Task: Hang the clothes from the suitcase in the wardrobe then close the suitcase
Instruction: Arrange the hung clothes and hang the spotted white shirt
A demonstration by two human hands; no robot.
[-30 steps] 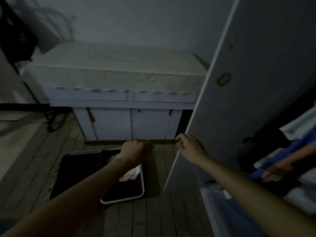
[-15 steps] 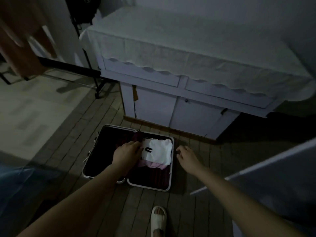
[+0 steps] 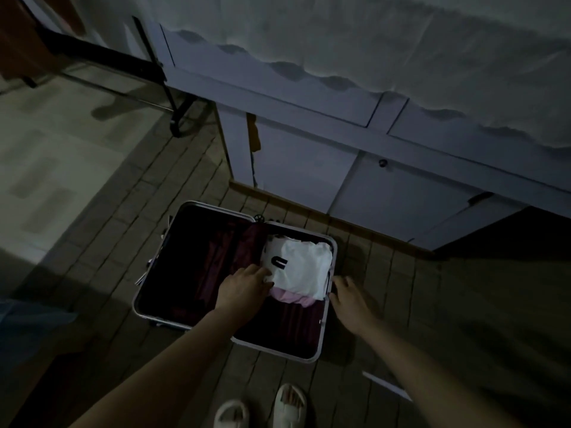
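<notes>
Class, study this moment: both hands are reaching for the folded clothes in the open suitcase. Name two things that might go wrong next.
1. The left hand touches only one edge of the white garment; lifting there may unfold it or drag the pink garment out.
2. The room is dim, so the suitcase rim could catch fabric.

The open suitcase lies at the middle of the frame; its left half is bare and dark, easy to reach into. The right half holds folded clothes. The cabinet stands close behind, along the upper right. Bare floor spreads at the left. Two slippers stand at the bottom.
</notes>
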